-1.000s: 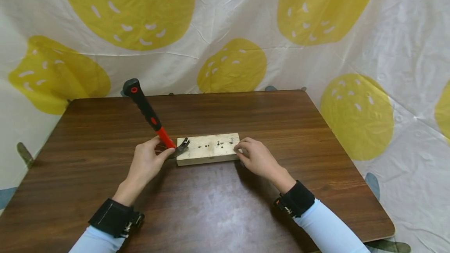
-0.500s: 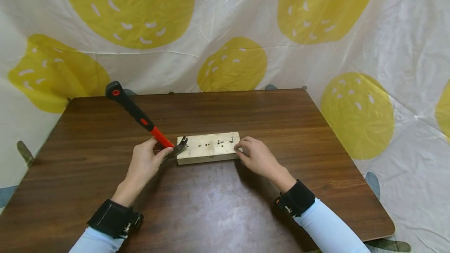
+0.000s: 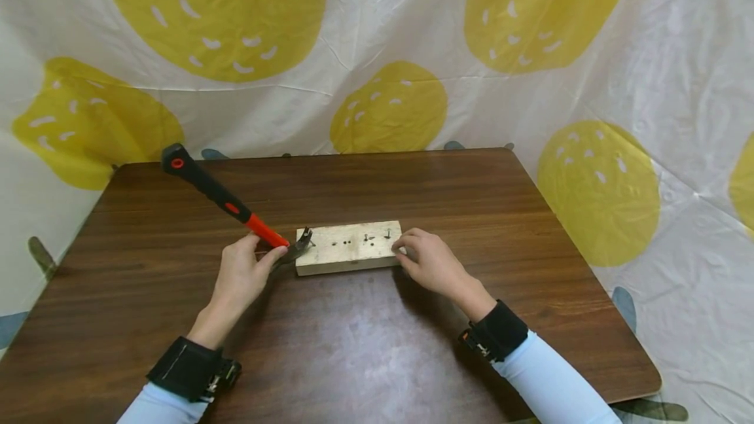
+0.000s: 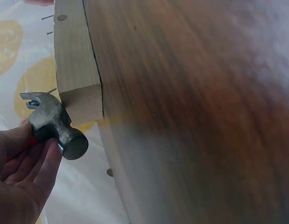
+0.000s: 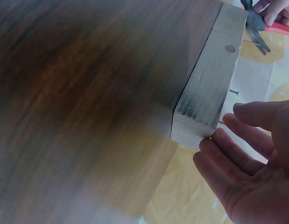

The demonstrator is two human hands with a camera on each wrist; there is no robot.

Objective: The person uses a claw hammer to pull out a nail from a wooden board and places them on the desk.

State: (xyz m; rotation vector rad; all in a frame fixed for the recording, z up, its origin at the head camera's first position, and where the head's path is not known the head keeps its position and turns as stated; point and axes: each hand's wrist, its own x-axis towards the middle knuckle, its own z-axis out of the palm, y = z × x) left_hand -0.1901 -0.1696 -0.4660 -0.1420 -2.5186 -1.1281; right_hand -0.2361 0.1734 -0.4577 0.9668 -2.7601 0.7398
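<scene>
My left hand (image 3: 243,270) grips a claw hammer (image 3: 271,231) near its head, where the red shaft meets the metal. The black handle slants up and to the left. In the left wrist view the hammer head (image 4: 53,122) lies against the left end of a pale wooden block (image 4: 79,51), its claw beside a nail (image 4: 52,90). On the block (image 3: 347,257) in the head view, several nails and dark holes run in a row. My right hand (image 3: 432,264) rests its fingertips on the block's right end, the fingers loosely bent, as the right wrist view shows of this hand (image 5: 249,161).
The block lies flat on a brown wood-grain table (image 3: 365,345). Behind it hangs a white cloth (image 3: 377,31) with large yellow fruit prints. Black wrist straps with small cameras sit on both forearms.
The hammer's handle has tipped down to the left, and its claw has shifted slightly left. The nail beside the claw now shows more. The right hand and the block stay about where they were.
</scene>
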